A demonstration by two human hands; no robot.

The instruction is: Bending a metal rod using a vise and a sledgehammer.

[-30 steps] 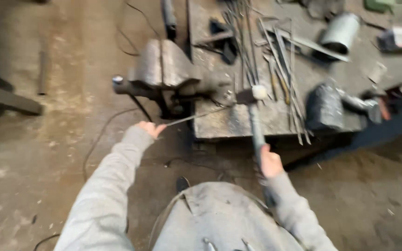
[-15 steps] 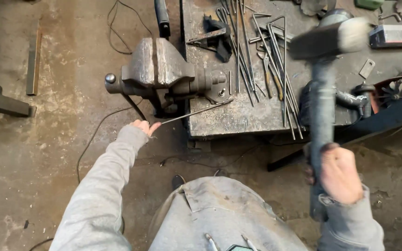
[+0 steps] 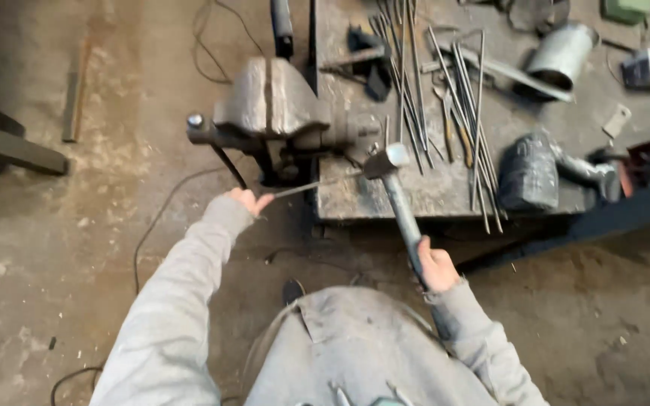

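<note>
My left hand (image 3: 247, 200) grips the near end of a thin metal rod (image 3: 304, 188) that lies across the corner of the steel workbench (image 3: 445, 197), just in front of the big grey bench vise (image 3: 272, 105). My right hand (image 3: 438, 265) holds the handle of a hammer (image 3: 390, 167). The hammer's head is down on the rod at the bench's front edge. Both arms are in grey sleeves.
Several long thin rods (image 3: 466, 113) lie spread over the bench top. A grey metal can (image 3: 562, 54), a dark wrapped lump (image 3: 528, 171) and small tools sit at the right. Cables (image 3: 161, 218) trail over the dusty concrete floor, and a dark beam (image 3: 10, 147) lies at the left.
Half a second ago the hammer was raised high near the camera. Now it has swung down onto the rod. My left hand has kept its hold on the rod.
</note>
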